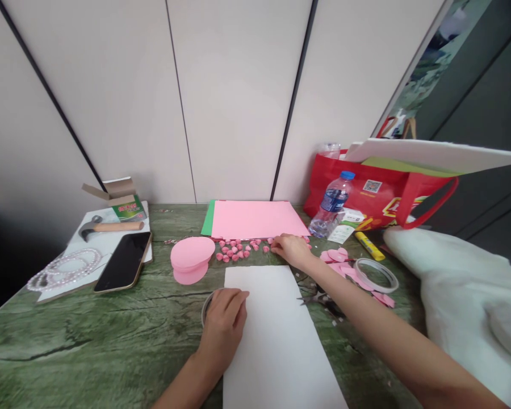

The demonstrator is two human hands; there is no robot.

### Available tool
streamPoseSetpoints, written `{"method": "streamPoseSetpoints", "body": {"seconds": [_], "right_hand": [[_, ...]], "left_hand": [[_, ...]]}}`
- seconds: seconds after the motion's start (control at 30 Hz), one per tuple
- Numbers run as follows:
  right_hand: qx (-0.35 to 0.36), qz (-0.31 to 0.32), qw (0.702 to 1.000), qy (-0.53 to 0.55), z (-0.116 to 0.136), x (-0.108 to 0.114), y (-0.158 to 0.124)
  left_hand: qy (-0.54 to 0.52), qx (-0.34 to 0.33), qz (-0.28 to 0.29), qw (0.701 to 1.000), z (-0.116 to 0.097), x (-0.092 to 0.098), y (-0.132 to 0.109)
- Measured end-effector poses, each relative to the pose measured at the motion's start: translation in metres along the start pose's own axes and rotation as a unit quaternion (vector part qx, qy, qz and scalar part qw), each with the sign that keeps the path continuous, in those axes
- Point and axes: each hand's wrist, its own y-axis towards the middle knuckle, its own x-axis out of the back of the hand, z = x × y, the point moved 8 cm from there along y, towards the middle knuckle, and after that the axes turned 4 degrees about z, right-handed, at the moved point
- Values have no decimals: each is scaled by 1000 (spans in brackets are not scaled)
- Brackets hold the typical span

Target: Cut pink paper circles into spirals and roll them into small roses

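Note:
My left hand (226, 321) rests at the left edge of a white sheet (276, 335), over a roll of tape (205, 308) that it partly covers. Its fingers are bent together, and what they hold, if anything, is hidden. Farther off, my right hand (290, 250) reaches to the row of small pink paper rolls (235, 250), fingertips bent down among them; whether a roll is between them cannot be made out. Behind the rolls lie pink sheets (258, 218) over a green one (208, 218). Pink paper circles (191, 255) lie left of the rolls.
Scissors (323, 301) lie under my right forearm. Right of them are pink scraps (338, 255), a tape roll (377, 275), a glue stick (369, 246), a bottle (333, 204) and a red bag (378, 187). At left are a phone (125, 261), hammer (114, 226), beads (68, 268) and box (130, 207).

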Motion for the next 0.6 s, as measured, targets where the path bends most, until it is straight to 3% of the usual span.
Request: {"method": "streamPoseSetpoints", "body": {"seconds": [0.3, 0.6], "right_hand": [[-18, -43, 998, 37, -4, 33, 8], [23, -24, 995, 94, 42, 4, 15]], "left_hand": [[-2, 4, -3, 1000, 0, 0, -1], [-5, 4, -6, 1000, -1, 2, 0]]}}
